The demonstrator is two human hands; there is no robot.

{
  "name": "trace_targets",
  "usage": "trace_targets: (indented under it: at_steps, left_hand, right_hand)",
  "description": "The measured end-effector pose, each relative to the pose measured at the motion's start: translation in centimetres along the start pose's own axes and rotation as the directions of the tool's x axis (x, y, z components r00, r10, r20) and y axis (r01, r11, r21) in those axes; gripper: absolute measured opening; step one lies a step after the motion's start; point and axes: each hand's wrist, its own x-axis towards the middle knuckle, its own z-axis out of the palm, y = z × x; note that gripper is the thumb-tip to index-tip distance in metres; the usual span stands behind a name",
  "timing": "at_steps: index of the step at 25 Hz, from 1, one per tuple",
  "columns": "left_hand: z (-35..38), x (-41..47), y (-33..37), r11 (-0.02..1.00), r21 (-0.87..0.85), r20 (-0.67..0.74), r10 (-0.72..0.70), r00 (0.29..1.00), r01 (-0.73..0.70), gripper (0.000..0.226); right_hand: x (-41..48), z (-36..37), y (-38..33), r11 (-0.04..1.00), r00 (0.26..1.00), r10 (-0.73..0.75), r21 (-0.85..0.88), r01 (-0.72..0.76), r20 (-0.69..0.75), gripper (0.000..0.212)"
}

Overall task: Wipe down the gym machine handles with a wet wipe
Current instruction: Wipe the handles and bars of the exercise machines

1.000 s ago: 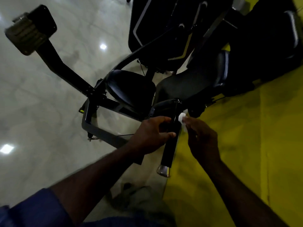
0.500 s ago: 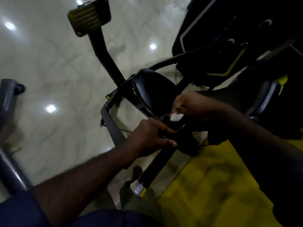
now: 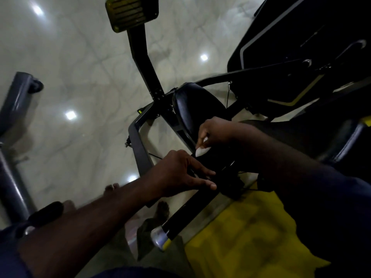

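Note:
A black machine handle [image 3: 187, 216] with a silver end cap [image 3: 158, 236] runs diagonally from bottom centre up toward the seat. My left hand [image 3: 180, 173] grips its upper part, fingers wrapped over the bar. My right hand [image 3: 215, 133] reaches across from the right and pinches a white wet wipe [image 3: 201, 151], holding it against the dark top of the handle just above my left hand. Where the wipe meets the bar is dim and partly hidden.
A black padded seat [image 3: 196, 105] sits behind the hands. A foot pedal arm [image 3: 132, 15] rises at top centre. A grey machine frame [image 3: 12, 137] stands at left. Glossy pale floor [image 3: 70, 77] lies left, yellow flooring [image 3: 241, 237] at lower right. Bare feet [image 3: 162, 209] show below.
My right hand moved the wipe from the handle's right side to its upper end near the seat. The camera swung left; my left hand kept its hold.

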Motion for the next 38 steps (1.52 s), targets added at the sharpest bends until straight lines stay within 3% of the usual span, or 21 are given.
trace_targets:
  at_steps: [2,7,10,14,16,19,21,22,23,24,25,26,27,30,32,35,38]
  left_hand:
    - [-0.1,-0.2,-0.1,1.0,-0.006,-0.014,-0.016,1.0,0.015,0.031]
    - [-0.3,0.0,0.7,1.0,0.012,0.019,0.005,1.0,-0.005,0.024]
    - [-0.5,0.3,1.1,0.998,0.055,0.028,-0.025,0.999,0.024,0.025]
    - [0.2,-0.2,0.3,0.999,0.008,-0.01,-0.034,0.999,0.034,0.029]
    - [0.4,-0.4,0.4,1.0,0.003,-0.015,-0.024,1.0,0.024,0.031]
    - [0.4,-0.3,0.6,0.999,0.027,-0.034,-0.042,0.999,0.043,0.032]
    - [0.3,-0.2,0.9,0.998,0.047,-0.044,-0.048,0.998,0.05,0.03]
    - [0.3,-0.1,0.9,0.998,0.045,-0.042,-0.045,0.998,0.047,0.026]
    - [0.4,-0.1,0.9,0.998,0.038,-0.038,-0.046,0.998,0.048,0.02]
    - [0.4,-0.1,1.0,0.998,0.036,-0.033,-0.051,0.998,0.053,0.017]
    - [0.3,-0.1,1.3,0.997,0.046,-0.028,-0.056,0.998,0.057,0.016]
    - [0.0,0.0,1.4,0.996,0.069,-0.018,-0.059,0.998,0.06,0.016]
    - [-0.2,0.0,1.6,0.993,0.099,-0.008,-0.066,0.998,0.067,0.016]
    - [-1.0,0.3,2.7,0.972,0.226,-0.03,-0.063,0.998,0.068,0.028]
    - [-1.8,1.3,2.8,0.956,0.293,-0.099,-0.005,0.995,0.033,0.023]
    - [-3.3,4.4,1.8,0.928,0.37,-0.109,0.082,0.991,-0.036,0.01]
    - [-4.7,7.6,0.5,0.906,0.414,0.004,0.097,0.995,-0.09,0.019]
  right_hand:
    - [-0.9,-0.4,0.2,1.0,1.0,-0.01,0.003,0.01,0.006,0.013]
    - [-7.2,-5.1,-0.2,0.998,0.968,0.069,-0.029,-0.064,0.243,0.013]
    - [-4.3,-2.7,-1.1,0.994,0.983,0.108,-0.049,-0.101,0.151,0.012]
    - [-0.5,0.6,0.3,0.995,0.993,0.077,0.074,-0.071,-0.088,0.012]
    - [-3.1,-0.1,2.4,0.986,0.982,0.138,0.11,-0.124,-0.127,0.015]
    - [-8.2,-0.5,4.7,0.981,0.989,0.144,0.133,-0.139,-0.029,0.015]
    - [-9.5,1.2,4.6,0.948,0.962,0.2,0.284,-0.143,-0.184,0.013]
    - [-9.3,2.9,3.9,0.857,0.923,0.273,0.504,-0.106,-0.271,0.012]
    - [-8.5,5.0,2.9,0.651,0.887,0.362,0.759,-0.02,-0.287,0.015]
    - [-7.4,6.9,2.0,0.362,0.87,0.426,0.928,0.089,-0.25,0.024]
    - [-6.3,8.8,1.0,0.08,0.855,0.477,0.979,0.188,-0.203,0.029]
    - [-5.4,10.6,0.2,-0.111,0.841,0.509,0.954,0.278,-0.185,0.027]
    - [-5.0,12.3,-0.5,-0.197,0.805,0.562,0.913,0.357,-0.193,0.019]
    - [-5.6,15.4,-2.8,-0.285,0.626,0.76,0.776,0.563,-0.175,0.029]
    - [-5.1,16.9,-4.7,-0.335,0.562,0.818,0.696,0.636,-0.121,0.034]
    - [-3.2,17.2,-7.0,-0.426,0.574,0.817,0.627,0.652,-0.043,0.022]
    - [-3.3,15.4,-7.4,-0.317,0.534,0.84,0.714,0.625,-0.094,0.011]
